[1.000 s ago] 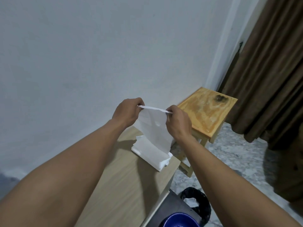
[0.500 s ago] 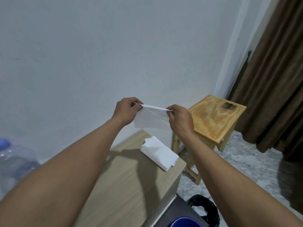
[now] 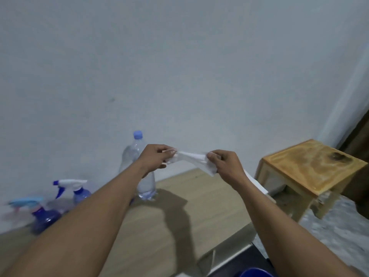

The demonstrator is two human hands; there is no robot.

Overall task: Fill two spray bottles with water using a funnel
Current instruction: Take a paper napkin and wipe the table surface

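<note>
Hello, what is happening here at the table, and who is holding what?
A person holds a white tissue stretched between the left hand and the right hand, above a light wooden table. A clear water bottle with a blue cap stands near the wall, and two spray bottles stand further left. No funnel is in view and nobody is pouring. A wooden stool stands to the right.

White tissue, clear water bottle with pale-blue cap, blurred spray bottles seemingly blue, tan wood-grain table.
</note>
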